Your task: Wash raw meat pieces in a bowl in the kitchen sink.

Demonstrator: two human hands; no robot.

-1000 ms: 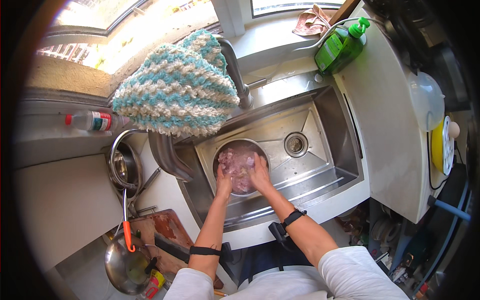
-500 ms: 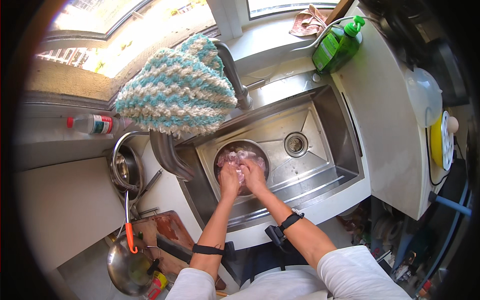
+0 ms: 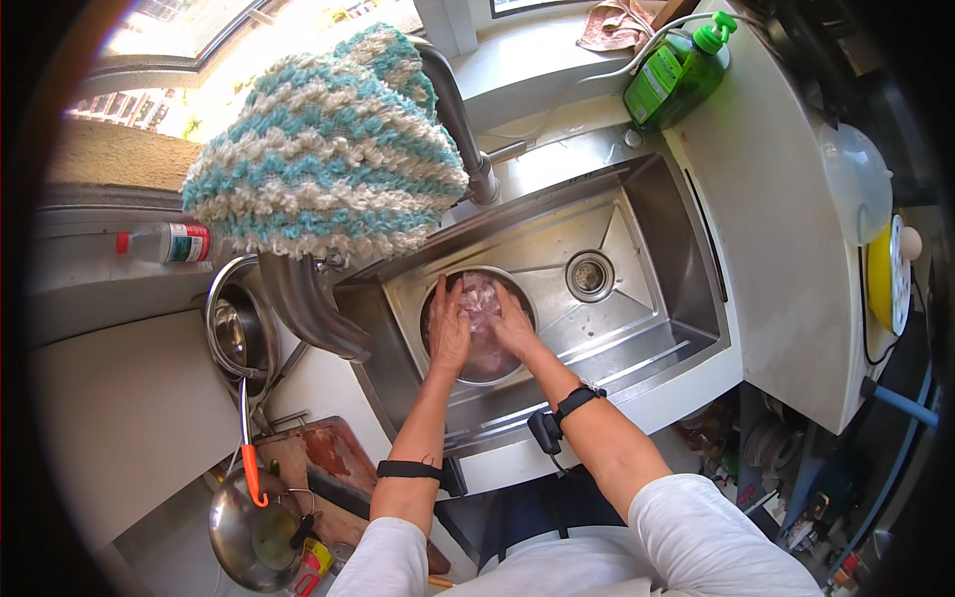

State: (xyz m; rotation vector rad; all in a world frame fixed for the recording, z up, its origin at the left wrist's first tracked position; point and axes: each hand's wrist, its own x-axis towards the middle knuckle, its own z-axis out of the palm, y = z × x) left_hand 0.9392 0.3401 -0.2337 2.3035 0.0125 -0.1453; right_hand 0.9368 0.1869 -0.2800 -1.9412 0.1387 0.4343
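Note:
A round metal bowl (image 3: 500, 378) sits in the left part of the stainless steel sink (image 3: 622, 254). Pinkish pieces of raw meat (image 3: 480, 301) lie in it, in what looks like cloudy water. My left hand (image 3: 450, 333) is at the meat's left side, fingers long and pointing away from me. On the opposite side my right hand (image 3: 511, 321) curves inward, its fingertips partly hidden among the pieces. Between them the two hands hold a clump of the meat.
The drain (image 3: 590, 276) is right of the bowl. A striped fluffy cloth (image 3: 328, 149) hangs over the faucet (image 3: 308, 313), left of the bowl. A green pump bottle (image 3: 676, 80) stands behind the sink. Pots (image 3: 239, 333) and a cutting board (image 3: 333, 463) are at the left.
My hands have moved apart and slightly away from me inside the bowl. More of the meat shows between them now. The whole view has shifted slightly.

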